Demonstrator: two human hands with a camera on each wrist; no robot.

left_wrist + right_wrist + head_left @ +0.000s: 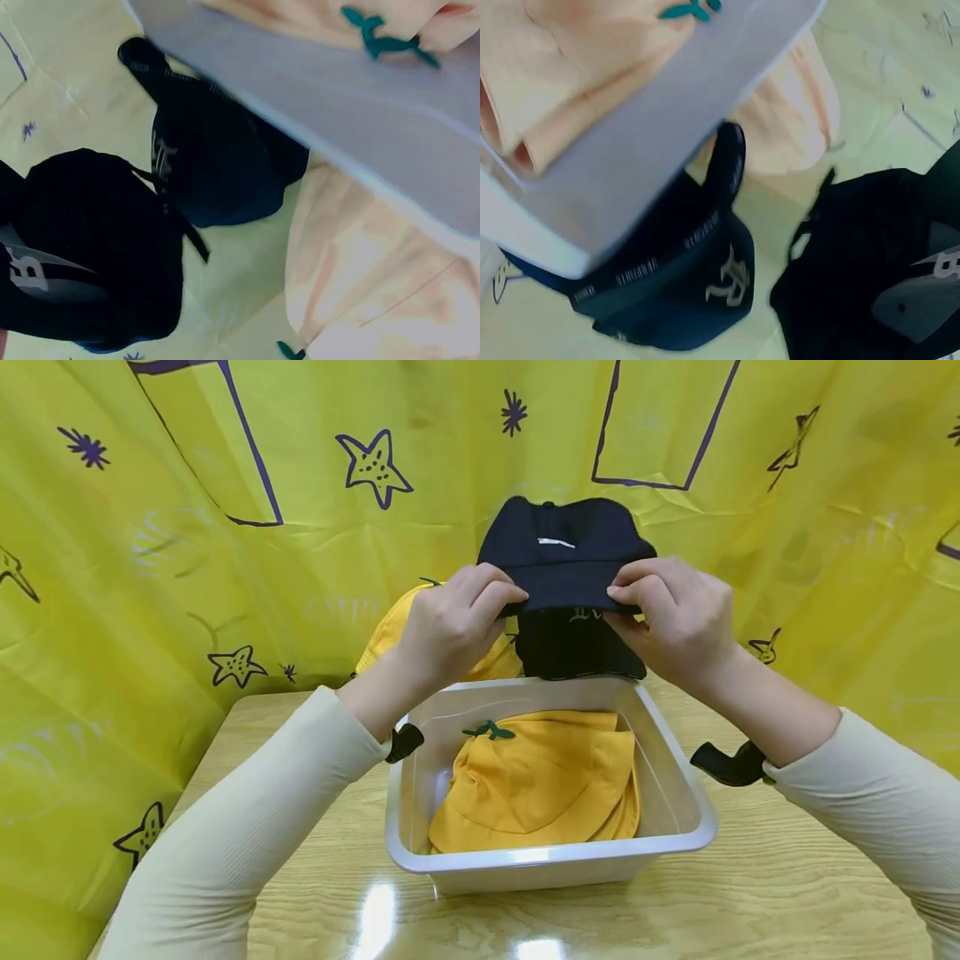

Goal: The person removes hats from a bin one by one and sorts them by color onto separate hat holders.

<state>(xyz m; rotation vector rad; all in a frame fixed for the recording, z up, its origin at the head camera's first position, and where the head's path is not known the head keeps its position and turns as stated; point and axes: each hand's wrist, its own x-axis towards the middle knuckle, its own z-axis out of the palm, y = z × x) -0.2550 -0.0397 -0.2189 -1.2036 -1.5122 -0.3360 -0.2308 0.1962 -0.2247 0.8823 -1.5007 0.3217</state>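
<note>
My left hand point(457, 622) and right hand point(678, 618) pinch the two sides of the brim of a dark navy baseball cap point(566, 539), lifted beyond the bin. The cap has a small white mark on its front. Below it, partly hidden, is a black cap point(577, 647) with pale lettering, standing behind the bin's far rim. Both wrist views show the held cap point(97, 255) from its other side, with a white letter on a grey patch, and the lettered black cap point(682, 277) near it. The hands themselves are almost wholly out of both wrist views.
A white plastic bin point(551, 856) stands on the wooden table point(322, 868), with folded yellow hats point(540, 777) bearing a green leaf inside. Another yellow hat point(390, 631) is behind the bin at left, partly covered by my left hand. A yellow patterned curtain point(315, 560) hangs behind.
</note>
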